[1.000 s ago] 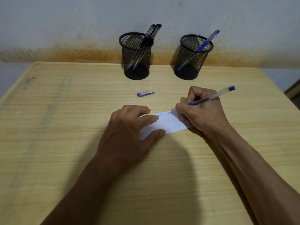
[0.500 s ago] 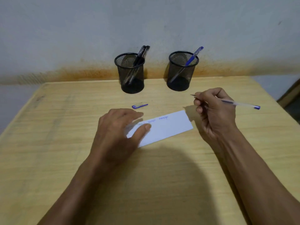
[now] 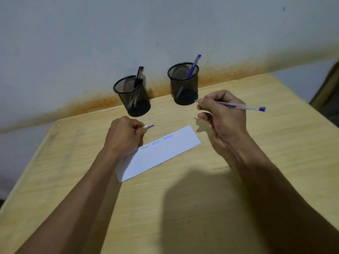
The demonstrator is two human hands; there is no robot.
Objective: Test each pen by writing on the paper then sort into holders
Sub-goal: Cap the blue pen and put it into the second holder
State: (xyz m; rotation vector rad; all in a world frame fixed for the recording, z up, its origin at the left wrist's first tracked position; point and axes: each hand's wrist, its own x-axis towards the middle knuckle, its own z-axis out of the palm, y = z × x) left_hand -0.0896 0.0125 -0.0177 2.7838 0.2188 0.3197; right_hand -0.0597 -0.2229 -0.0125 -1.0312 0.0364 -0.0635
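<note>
Here the right hand [image 3: 224, 118] holds the pen [image 3: 240, 106] above the paper [image 3: 165, 153].

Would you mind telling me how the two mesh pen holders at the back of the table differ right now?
The left holder holds black pens; the right holder holds one blue-capped pen. The left holder stands nearer the person, the right holder farther back by the wall. The right holder is close to the right hand's pen tip; the left holder is just beyond the left hand. Both are black mesh cups standing upright.
</note>
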